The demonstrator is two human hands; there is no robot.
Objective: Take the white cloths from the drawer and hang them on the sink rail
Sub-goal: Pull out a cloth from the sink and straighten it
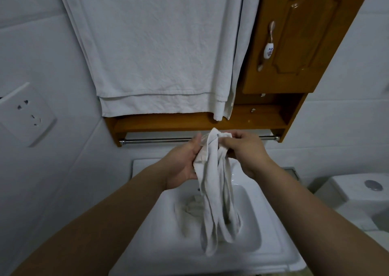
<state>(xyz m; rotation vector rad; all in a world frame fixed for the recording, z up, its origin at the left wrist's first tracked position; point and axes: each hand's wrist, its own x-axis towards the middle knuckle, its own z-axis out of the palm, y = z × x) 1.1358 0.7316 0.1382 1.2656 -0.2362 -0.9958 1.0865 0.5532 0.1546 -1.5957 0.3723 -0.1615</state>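
Observation:
A crumpled white cloth (pixel 216 191) hangs in long folds from both of my hands over the white sink (pixel 263 252). My left hand (pixel 182 164) grips its upper left edge, and my right hand (pixel 245 151) pinches its top. The cloth's top sits just in front of the chrome rail (pixel 155 140) under the wooden shelf. Another white cloth (pixel 190 209) lies bunched in the sink basin, partly hidden behind the held one.
A large white towel (pixel 160 50) hangs above the wooden shelf (pixel 168 123). A wooden cabinet door (pixel 303 35) with a ceramic handle is at upper right. A wall socket (pixel 26 113) is at left, a toilet tank (pixel 357 191) at right.

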